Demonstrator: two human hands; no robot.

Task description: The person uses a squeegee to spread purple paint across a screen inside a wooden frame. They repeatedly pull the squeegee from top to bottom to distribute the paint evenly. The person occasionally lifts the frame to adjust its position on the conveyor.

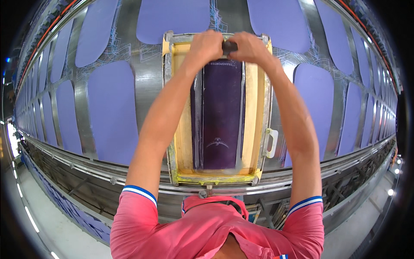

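Note:
A screen-printing frame (169, 108) with a yellowish inner border lies on the metal table in front of me. Its mesh (222, 116) is dark purple, with pale lettering at the far end and a small curved emblem near the close end. Both arms stretch to the far end of the frame. There my left hand (208, 45) and my right hand (249, 48) are closed side by side on a squeegee (230, 46). Only a dark part of its handle shows between them; its blade is mostly hidden by the hands.
Rounded lavender fabric pieces (113, 108) lie in rows along the long metal table (148, 95), on both sides of the frame. A white handle (271, 143) sticks out from the frame's right side. A metal rail (284, 186) runs along the table's near edge.

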